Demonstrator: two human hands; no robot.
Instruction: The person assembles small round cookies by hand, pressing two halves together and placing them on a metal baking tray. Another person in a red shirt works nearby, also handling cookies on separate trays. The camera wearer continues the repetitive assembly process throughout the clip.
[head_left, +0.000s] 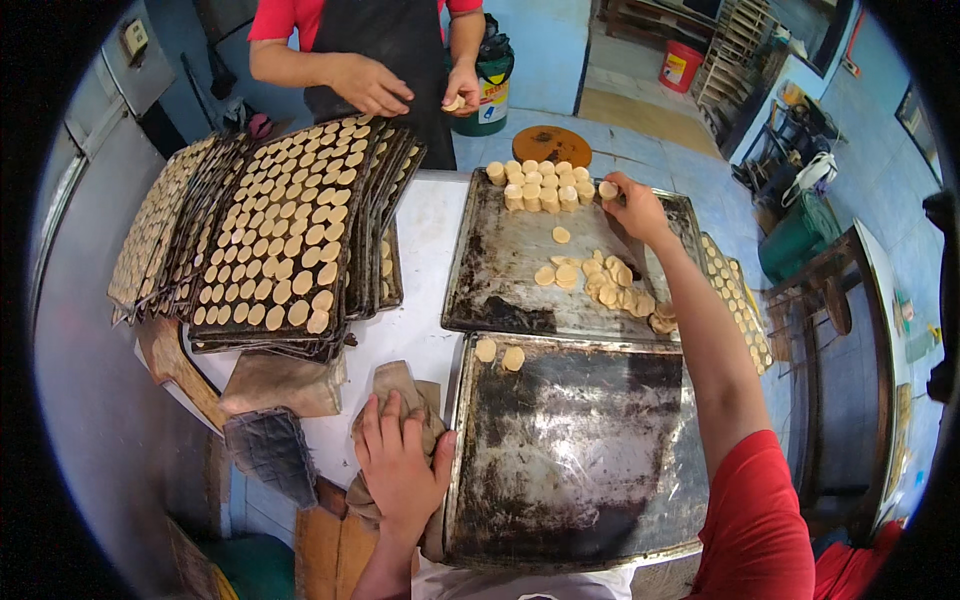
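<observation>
My right hand [638, 210] is closed on a stack of round dough discs [608, 190] at the right end of several upright dough stacks [548, 196]. These stand along the back of a worn metal baking tray [490, 255]. Loose, overlapping discs [612, 285] lie farther forward on that tray. My left hand [405, 468] lies with fingers spread on a crumpled brown cloth [395, 385], its thumb by the left rim of a nearer baking tray [580, 450]. Two discs [500, 353] sit at that tray's far left corner.
Piled trays covered with dough discs [285, 225] lean at the left. Across the table, a person's hands [375, 85] handle a disc. A dark quilted pad [270, 455] hangs at the front left table edge. Another disc-covered tray [735, 300] shows beyond my right arm.
</observation>
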